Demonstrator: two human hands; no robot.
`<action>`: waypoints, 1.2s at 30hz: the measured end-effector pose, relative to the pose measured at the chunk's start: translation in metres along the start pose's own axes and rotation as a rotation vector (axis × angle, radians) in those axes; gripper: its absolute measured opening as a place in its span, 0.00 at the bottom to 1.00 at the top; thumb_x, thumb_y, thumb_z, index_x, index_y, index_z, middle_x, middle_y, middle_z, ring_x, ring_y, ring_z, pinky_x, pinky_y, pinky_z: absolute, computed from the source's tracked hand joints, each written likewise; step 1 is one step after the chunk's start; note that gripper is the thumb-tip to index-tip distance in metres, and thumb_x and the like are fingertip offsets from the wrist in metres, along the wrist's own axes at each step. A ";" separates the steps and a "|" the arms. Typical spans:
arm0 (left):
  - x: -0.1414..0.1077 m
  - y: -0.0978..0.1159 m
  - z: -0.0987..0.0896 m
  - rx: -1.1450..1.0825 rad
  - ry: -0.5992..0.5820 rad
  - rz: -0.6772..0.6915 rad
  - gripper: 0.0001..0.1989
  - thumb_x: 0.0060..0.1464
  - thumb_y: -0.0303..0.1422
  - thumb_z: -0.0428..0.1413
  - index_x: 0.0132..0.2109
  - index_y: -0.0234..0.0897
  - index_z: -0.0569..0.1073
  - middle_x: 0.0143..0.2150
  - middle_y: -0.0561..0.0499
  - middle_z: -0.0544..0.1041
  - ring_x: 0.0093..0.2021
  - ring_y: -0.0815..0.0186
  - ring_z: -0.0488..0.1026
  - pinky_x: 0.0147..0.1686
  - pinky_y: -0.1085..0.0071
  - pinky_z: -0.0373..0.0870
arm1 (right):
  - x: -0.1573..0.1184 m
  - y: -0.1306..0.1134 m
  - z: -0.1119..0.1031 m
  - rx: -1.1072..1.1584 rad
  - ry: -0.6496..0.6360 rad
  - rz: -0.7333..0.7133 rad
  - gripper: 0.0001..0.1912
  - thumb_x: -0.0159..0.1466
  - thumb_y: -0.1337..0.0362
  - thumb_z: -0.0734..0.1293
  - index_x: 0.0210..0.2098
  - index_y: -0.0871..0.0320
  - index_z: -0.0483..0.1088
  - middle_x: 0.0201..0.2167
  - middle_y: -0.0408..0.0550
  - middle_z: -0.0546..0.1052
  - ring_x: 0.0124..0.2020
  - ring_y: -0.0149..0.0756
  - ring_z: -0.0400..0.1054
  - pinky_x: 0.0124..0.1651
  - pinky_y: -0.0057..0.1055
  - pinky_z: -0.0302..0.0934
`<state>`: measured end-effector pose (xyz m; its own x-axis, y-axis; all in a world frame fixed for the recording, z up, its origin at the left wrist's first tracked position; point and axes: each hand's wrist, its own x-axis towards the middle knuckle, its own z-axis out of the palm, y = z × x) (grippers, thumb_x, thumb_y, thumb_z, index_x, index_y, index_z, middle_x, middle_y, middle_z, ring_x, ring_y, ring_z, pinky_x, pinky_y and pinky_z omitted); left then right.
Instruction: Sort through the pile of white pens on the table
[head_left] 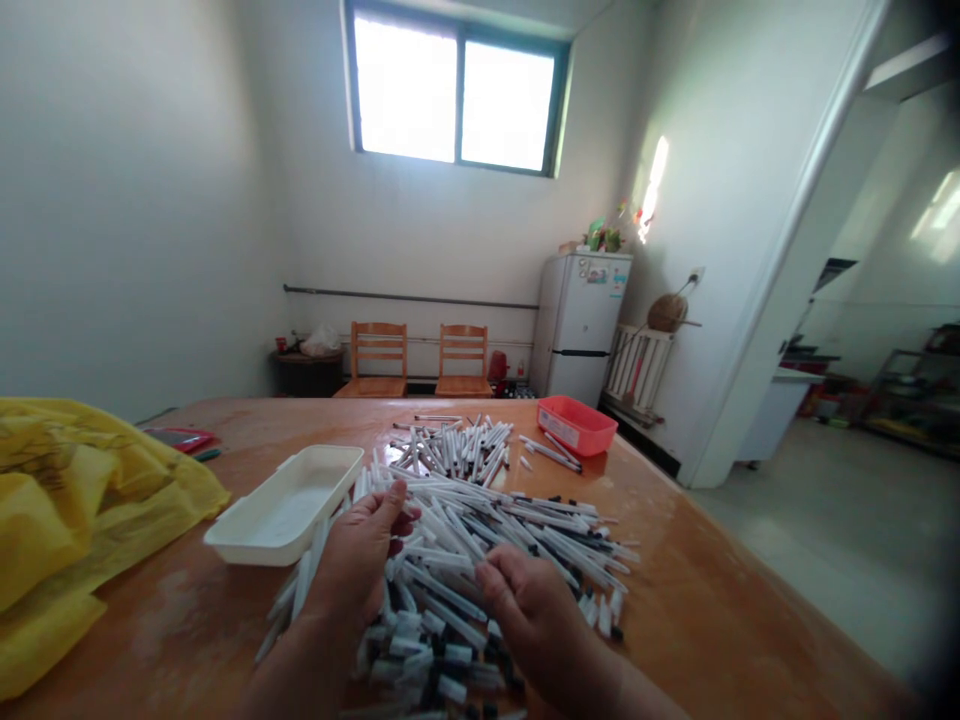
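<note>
A wide heap of pen parts (480, 515) lies on the table in front of me: pale barrels, dark-tipped refills and, closest to me, translucent and black caps (409, 645). Over the left side of the heap, my left hand (367, 540) is closed, thumb against curled fingers; what it holds, if anything, blends with the white barrels behind. My right hand (536, 610) is pinched shut over the right side, its fingertips beside pale barrels. Whether one of them is in its grip cannot be made out.
An off-white tray (346, 462) stands left of the heap, with a yellow plastic bag (90, 510) beyond it. A red basket (577, 440) sits at the table's far right. Two wooden chairs (379, 335) and a fridge (589, 310) are behind the table (712, 600).
</note>
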<state>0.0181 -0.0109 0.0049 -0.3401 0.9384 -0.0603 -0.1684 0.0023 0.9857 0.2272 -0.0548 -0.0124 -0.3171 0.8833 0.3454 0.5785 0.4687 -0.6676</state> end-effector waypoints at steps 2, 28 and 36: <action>-0.001 -0.001 0.001 0.096 -0.066 0.025 0.23 0.47 0.53 0.62 0.37 0.36 0.77 0.35 0.46 0.81 0.31 0.66 0.71 0.28 0.72 0.62 | 0.005 0.007 0.000 0.066 0.030 0.044 0.19 0.72 0.53 0.56 0.29 0.56 0.65 0.24 0.42 0.70 0.26 0.32 0.64 0.30 0.29 0.48; -0.022 -0.003 0.027 -0.276 -0.344 -0.132 0.13 0.51 0.40 0.66 0.41 0.37 0.78 0.35 0.51 0.78 0.35 0.70 0.74 0.33 0.76 0.67 | 0.019 0.010 -0.004 0.795 0.060 0.363 0.27 0.68 0.41 0.57 0.37 0.60 0.68 0.21 0.40 0.70 0.18 0.27 0.58 0.22 0.24 0.49; -0.015 -0.002 0.025 -0.349 -0.281 -0.153 0.13 0.50 0.36 0.67 0.41 0.35 0.77 0.36 0.49 0.80 0.34 0.70 0.77 0.33 0.76 0.72 | 0.019 0.013 -0.002 0.905 -0.071 0.357 0.27 0.67 0.41 0.58 0.33 0.60 0.68 0.17 0.40 0.70 0.15 0.25 0.57 0.19 0.22 0.47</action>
<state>0.0465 -0.0169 0.0074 -0.0320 0.9936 -0.1085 -0.5146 0.0767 0.8540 0.2298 -0.0325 -0.0134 -0.2973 0.9548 0.0035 -0.1375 -0.0392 -0.9897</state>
